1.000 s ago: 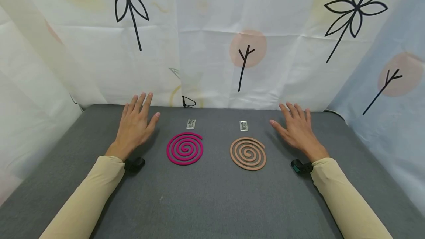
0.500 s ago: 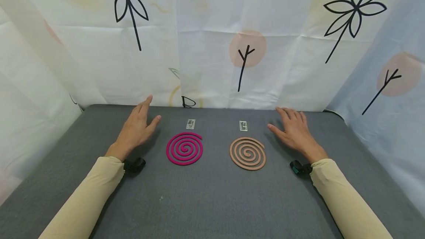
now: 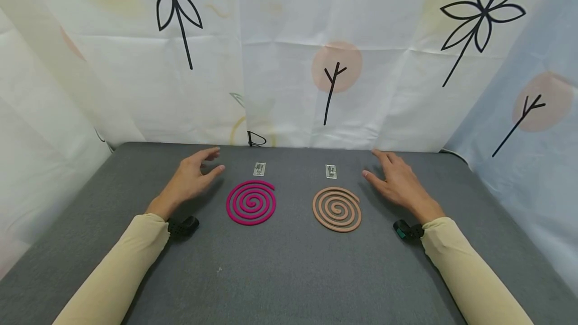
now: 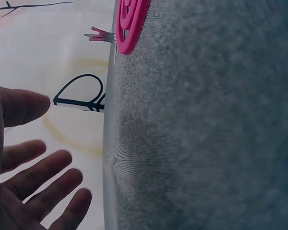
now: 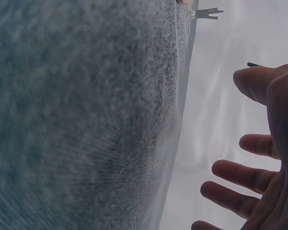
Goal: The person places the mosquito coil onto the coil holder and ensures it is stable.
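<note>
A magenta mosquito coil point(image 3: 251, 202) lies flat on the grey table, with a tan mosquito coil point(image 3: 337, 209) to its right. Behind each lies a small metal coil stand: the left stand point(image 3: 259, 169) and the right stand point(image 3: 331, 171). My left hand point(image 3: 189, 179) hovers left of the magenta coil, fingers loosely bent and holding nothing. To the right of the tan coil, my right hand point(image 3: 399, 182) hovers palm down, also holding nothing. The left wrist view catches the magenta coil's edge point(image 4: 128, 43) beside the raised prong of a stand point(image 4: 101, 36). Another stand point(image 5: 206, 13) shows in the right wrist view.
A grey cloth-covered table point(image 3: 289, 275) spreads under both arms. Its far edge meets a white printed curtain point(image 3: 289, 94), which also hangs along both sides. Each wrist wears a black camera band.
My left hand's fingers have lowered and bent inward to the right. My right hand has shifted slightly left with its fingers lowered. The coils and stands have not moved.
</note>
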